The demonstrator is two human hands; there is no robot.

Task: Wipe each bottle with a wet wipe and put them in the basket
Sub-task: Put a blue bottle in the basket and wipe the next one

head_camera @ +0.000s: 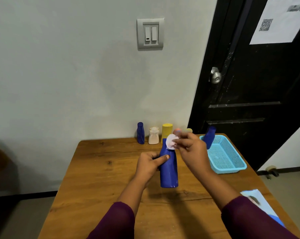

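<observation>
Gripping blue bottle (169, 171), left hand (148, 163); pinching wipe (170, 142), right hand (191, 149).

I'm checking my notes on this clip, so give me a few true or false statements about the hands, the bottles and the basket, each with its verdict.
1. The left hand grips the large blue bottle. True.
2. The right hand holds nothing. False: it pinches a white wipe at that bottle's top.
3. The light blue basket already has a second blue bottle in it. True.
4. The yellow bottle lies in the basket. False: it stands upright outside it, beside the white bottle.
</observation>
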